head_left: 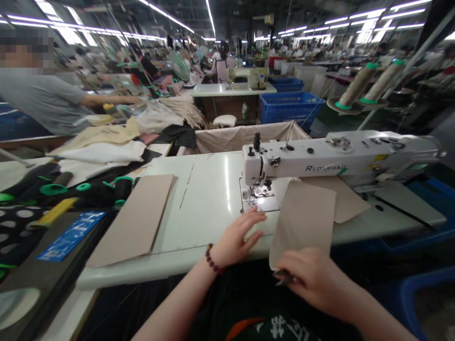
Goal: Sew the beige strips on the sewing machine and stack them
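My left hand (pixel 237 239), fingers apart and holding nothing, hovers over the table's front edge just before the needle area of a white sewing machine (pixel 295 158). My right hand (pixel 311 279) is closed around small dark thread snips (pixel 284 277), partly hidden by the fingers. It is at the lower edge of a beige fabric panel (pixel 305 213), which hangs over the front of the table. Another beige panel (pixel 346 199) lies behind that one, under the machine arm. To the left, a stack of beige panels (pixel 138 218) rests on the white tabletop (pixel 199 208).
Black thread spools (pixel 122 189), a yellow tool (pixel 59 210) and a blue label strip (pixel 71 237) lie at the left. A cloth-lined bin (pixel 227 137) stands behind the table. Thread cones (pixel 357 85) rise at the right. A co-worker (pixel 42 94) reaches over fabric at the left.
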### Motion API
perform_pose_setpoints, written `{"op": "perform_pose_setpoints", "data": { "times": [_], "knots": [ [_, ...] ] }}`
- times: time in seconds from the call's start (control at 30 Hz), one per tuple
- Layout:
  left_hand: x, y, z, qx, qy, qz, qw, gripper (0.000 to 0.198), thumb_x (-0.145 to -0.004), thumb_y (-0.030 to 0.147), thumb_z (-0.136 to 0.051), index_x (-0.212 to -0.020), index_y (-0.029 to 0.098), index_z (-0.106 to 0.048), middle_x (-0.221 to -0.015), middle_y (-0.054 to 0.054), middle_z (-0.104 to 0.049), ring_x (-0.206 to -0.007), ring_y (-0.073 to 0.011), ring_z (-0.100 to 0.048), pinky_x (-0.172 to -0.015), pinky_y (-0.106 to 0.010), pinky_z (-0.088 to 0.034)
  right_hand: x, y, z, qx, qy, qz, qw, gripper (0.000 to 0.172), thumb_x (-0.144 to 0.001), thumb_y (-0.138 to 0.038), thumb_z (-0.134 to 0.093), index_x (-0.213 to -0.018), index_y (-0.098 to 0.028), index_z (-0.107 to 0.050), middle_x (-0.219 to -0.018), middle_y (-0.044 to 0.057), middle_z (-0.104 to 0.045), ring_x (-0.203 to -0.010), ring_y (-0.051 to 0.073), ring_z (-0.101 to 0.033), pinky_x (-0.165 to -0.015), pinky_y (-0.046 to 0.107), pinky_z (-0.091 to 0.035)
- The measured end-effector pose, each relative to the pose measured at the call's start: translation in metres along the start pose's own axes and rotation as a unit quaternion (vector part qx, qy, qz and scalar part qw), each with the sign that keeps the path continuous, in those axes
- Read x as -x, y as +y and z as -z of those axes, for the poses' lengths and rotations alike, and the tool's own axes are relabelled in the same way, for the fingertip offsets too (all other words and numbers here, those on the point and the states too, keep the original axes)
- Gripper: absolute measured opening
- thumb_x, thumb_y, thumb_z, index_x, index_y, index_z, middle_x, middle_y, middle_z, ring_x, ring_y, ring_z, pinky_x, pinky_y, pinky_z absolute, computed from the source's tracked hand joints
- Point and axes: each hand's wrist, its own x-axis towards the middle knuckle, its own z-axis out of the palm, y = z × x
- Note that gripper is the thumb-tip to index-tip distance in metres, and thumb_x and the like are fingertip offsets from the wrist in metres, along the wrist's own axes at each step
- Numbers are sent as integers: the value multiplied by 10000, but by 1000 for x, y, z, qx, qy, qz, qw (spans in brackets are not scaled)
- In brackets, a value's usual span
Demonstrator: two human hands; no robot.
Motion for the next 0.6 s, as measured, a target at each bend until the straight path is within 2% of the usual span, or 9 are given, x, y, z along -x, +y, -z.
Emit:
{"op": "perform_pose_setpoints", "data": {
  "times": [0.1, 0.17, 0.2, 0.23, 0.3, 0.37, 0.43, 0.5, 0.6],
  "knots": [
    [-12, 8, -55, -50, -106, -81, 990, 503, -960, 371, -431, -1441, 258, -334, -1499, -26, -360, -1414, -215, -241, -1169, -408, -230, -21, -16, -27, -64, -65, 57, 994, 97, -852, -292, -578, -851, -221, -644, -781, -18, -672, -681, 135, -590, -646, 255, -377],
    [-6, 1, -75, -97, -131, -72, 984, 541, -953, 407, -437, -1460, 280, -299, -1516, -14, -330, -1411, -229, -249, -1166, -428, -224, -28, -12, -35, -140, -104, 86, 981, 158, -862, -353, -587, -881, -217, -667, -778, -20, -685, -701, 128, -605, -672, 234, -399],
    [1, -4, -78, -120, -128, -55, 983, 542, -952, 418, -435, -1461, 291, -298, -1518, -6, -325, -1408, -230, -257, -1163, -430, -228, -32, -7, -35, -178, -113, 91, 973, 202, -879, -385, -572, -899, -212, -673, -794, -16, -692, -718, 124, -613, -682, 221, -412],
    [9, -9, -76, -141, -117, -30, 983, 536, -952, 424, -433, -1457, 299, -306, -1517, 0, -328, -1403, -230, -269, -1158, -430, -238, -37, 1, -35, -208, -107, 87, 968, 240, -899, -407, -543, -920, -206, -674, -831, -8, -699, -752, 123, -622, -700, 212, -426],
    [30, -19, -62, -182, -78, 32, 980, 513, -952, 424, -431, -1442, 304, -340, -1498, -2, -363, -1383, -230, -309, -1142, -431, -269, -53, 22, -33, -220, -47, 54, 973, 262, -936, -388, -483, -998, -206, -660, -962, 11, -702, -859, 132, -629, -770, 214, -446],
    [51, -27, -43, -221, -40, 96, 970, 496, -956, 418, -426, -1433, 299, -362, -1475, -14, -401, -1363, -237, -339, -1125, -447, -292, -78, 46, -35, -158, 42, 3, 986, 270, -944, -308, -451, -1151, -233, -607, -1150, 20, -659, -1003, 153, -608, -860, 251, -449],
    [67, -34, -27, -253, -18, 143, 957, 504, -960, 418, -416, -1442, 289, -348, -1477, -26, -397, -1369, -249, -327, -1124, -467, -285, -108, 69, -42, -64, 90, -34, 993, 415, -912, -212, -450, -1320, -280, -489, -1364, 0, -527, -1159, 172, -543, -925, 293, -444],
    [75, -39, -17, -269, -12, 161, 949, 534, -958, 429, -415, -1462, 287, -307, -1500, -31, -357, -1388, -256, -292, -1132, -476, -267, -134, 86, -49, 16, 77, -51, 996, 538, -883, -171, -447, -1396, -327, -392, -1457, -37, -418, -1188, 182, -530, -905, 322, -473],
    [74, -47, -10, -270, -21, 154, 950, 591, -943, 469, -429, -1482, 306, -248, -1520, -34, -315, -1402, -270, -256, -1137, -485, -246, -150, 101, -56, 95, 46, -81, 991, 553, -886, -213, -445, -1414, -356, -358, -1465, -49, -401, -1111, 195, -587, -847, 346, -513]
  ]
}}
